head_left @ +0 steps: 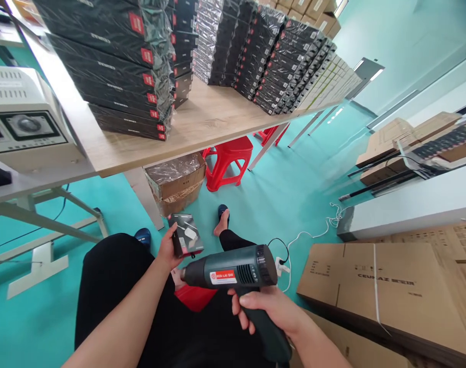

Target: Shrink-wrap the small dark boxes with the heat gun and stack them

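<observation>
My left hand (167, 250) is closed around the side of a small black product box (186, 234) with a white device pictured on its face. It is held low, over the gap between my knees. In my right hand (269, 306) is a dark green heat gun (229, 271), gripped by its handle. The nozzle points left, just below the box and close to my left hand; whether it touches anything I cannot tell. Part of a red surface (194, 296) shows beneath the gun, between my legs.
Stacked black boxes (118, 76) in clear film stand on the wooden table (202, 117). A white machine (22, 112) with a dial is at left. Under the table are an open carton (179, 184) and a red stool (233, 153). Large cartons (371, 286) and a white cable (305, 233) lie right.
</observation>
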